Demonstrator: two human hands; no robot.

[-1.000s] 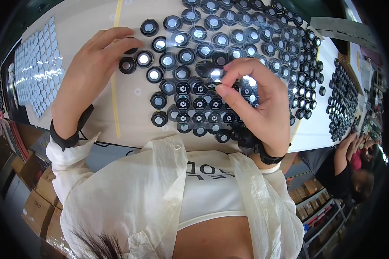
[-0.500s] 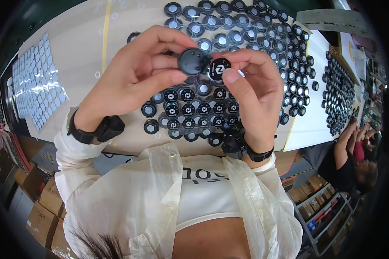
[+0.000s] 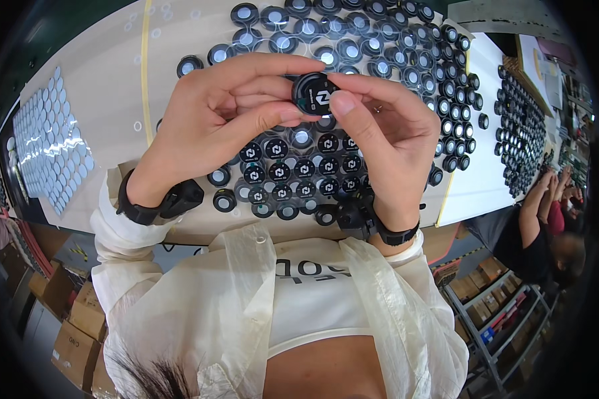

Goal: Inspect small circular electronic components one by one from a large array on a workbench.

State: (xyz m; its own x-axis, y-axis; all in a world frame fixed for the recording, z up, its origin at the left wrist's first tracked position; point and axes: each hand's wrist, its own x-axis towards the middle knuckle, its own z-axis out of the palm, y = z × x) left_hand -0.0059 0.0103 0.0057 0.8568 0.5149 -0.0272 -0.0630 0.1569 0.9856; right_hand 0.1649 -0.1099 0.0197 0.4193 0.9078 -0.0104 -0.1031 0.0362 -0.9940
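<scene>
While we hold one small round black cap up above the bench, our left hand and right hand pinch it together, fingers closed on its rim from both sides. Judging by the layout, a block of finished black-topped pieces lies near us, while many open cups with shiny centres stretch far and right, so most work seems left. No true containers show; a sheet of silvery discs lies at left, and more black pieces sit on the far-right bench.
</scene>
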